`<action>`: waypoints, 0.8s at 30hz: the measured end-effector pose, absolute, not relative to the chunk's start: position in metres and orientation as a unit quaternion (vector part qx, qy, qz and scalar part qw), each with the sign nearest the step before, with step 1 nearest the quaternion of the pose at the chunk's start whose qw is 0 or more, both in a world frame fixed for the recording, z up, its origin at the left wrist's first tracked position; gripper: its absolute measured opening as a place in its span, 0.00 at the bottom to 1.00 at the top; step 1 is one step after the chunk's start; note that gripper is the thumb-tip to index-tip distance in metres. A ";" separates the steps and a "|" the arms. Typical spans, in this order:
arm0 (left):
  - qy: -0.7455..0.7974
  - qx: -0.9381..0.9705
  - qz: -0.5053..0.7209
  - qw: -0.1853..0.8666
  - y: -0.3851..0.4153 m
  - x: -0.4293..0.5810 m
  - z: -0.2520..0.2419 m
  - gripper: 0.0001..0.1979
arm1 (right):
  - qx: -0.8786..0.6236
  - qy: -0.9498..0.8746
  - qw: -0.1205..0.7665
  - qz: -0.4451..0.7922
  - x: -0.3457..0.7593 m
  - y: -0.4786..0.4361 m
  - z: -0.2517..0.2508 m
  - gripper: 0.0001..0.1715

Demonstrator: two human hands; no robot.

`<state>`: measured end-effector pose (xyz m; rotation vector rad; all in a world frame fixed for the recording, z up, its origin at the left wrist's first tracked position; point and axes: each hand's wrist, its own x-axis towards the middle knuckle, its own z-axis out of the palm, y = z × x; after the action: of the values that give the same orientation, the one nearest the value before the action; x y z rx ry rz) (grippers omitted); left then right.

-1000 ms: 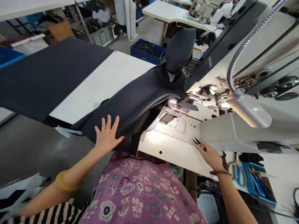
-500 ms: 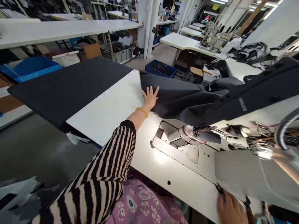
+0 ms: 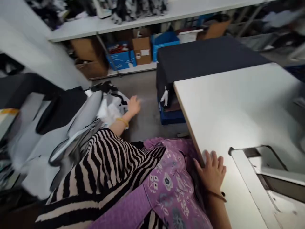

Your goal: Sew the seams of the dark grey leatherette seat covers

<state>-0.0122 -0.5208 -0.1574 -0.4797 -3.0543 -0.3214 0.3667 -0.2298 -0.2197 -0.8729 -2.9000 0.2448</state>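
Observation:
My left hand [image 3: 134, 105], with a yellow bracelet at its wrist, hangs over the floor at the right side of a heap of cut fabric pieces [image 3: 78, 127] in grey, white and black. Motion smears its fingers, so their grip cannot be read. At the front edge of the white sewing table [image 3: 221, 105], my right hand [image 3: 213, 170] lies flat with fingers apart and nothing in it. A metal machine plate [image 3: 245, 171] is set into the tabletop to the right of that hand.
Dark cloth [image 3: 209, 58] covers a surface adjoining the table's far side. A blue box [image 3: 122, 60] and cardboard boxes [image 3: 141, 49] stand on a low shelf behind. Overhead runs a long white bench [image 3: 143, 24], with a white pillar [image 3: 54, 54] at its left.
The view has swung left. My left hand has gone from the dark cloth on the table to beside the fabric heap. My right hand has moved from the machine's base to the table edge.

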 end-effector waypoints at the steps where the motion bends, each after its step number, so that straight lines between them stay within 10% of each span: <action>1: -0.991 -0.072 -0.106 0.027 -0.581 -0.010 -0.151 0.21 | -0.287 -0.954 0.041 0.079 0.354 -0.232 -0.218 0.43; 10: -0.911 0.382 -0.156 0.017 -0.908 0.068 -0.163 0.23 | -0.324 -0.942 0.042 0.076 0.342 -0.239 -0.209 0.50; 18: -0.903 0.378 -0.199 -0.039 -0.958 0.054 -0.218 0.20 | -0.350 -0.936 -0.006 0.048 0.334 -0.248 -0.205 0.53; 24: -0.894 0.410 -0.168 0.067 -0.941 0.044 -0.172 0.20 | -0.336 -0.941 0.011 0.043 0.334 -0.249 -0.206 0.56</action>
<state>0.0443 -0.9415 -0.1724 1.2370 -2.6945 -0.5058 0.3336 -0.2490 -0.2061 -1.0495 -2.9345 0.1327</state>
